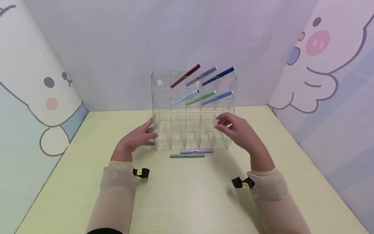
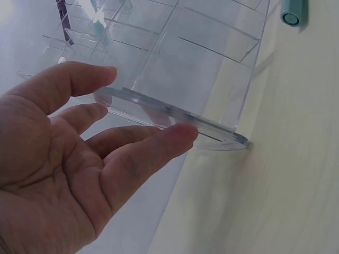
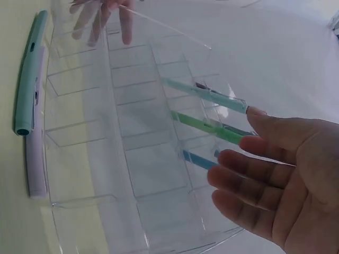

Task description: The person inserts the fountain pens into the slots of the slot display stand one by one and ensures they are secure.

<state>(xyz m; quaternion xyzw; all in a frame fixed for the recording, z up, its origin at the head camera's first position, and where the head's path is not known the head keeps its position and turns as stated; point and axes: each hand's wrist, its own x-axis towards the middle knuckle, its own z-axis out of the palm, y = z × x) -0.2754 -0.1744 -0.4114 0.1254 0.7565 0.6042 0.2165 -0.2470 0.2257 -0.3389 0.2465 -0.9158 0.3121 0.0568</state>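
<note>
A clear acrylic pen rack (image 1: 193, 136) with stepped, divided tiers stands on the table. In its top tier lean a dark red pen (image 1: 185, 76), a purple pen (image 1: 201, 76) and a dark blue pen (image 1: 218, 76). Below them are a pale blue pen (image 1: 185, 97), a green pen (image 1: 201, 97) and a blue pen (image 1: 217, 98). My left hand (image 1: 138, 136) touches the rack's left side panel (image 2: 175, 114) with spread fingertips. At the right front of the rack, my right hand (image 1: 238, 130) has loosely bent fingers and holds nothing.
A lilac pen (image 1: 211, 150) and a grey-green pen (image 1: 187, 156) lie side by side on the table (image 1: 181, 201), just before the rack. A pale wall (image 1: 122, 58) rises behind, with cartoon-printed panels (image 1: 347, 94) on both sides.
</note>
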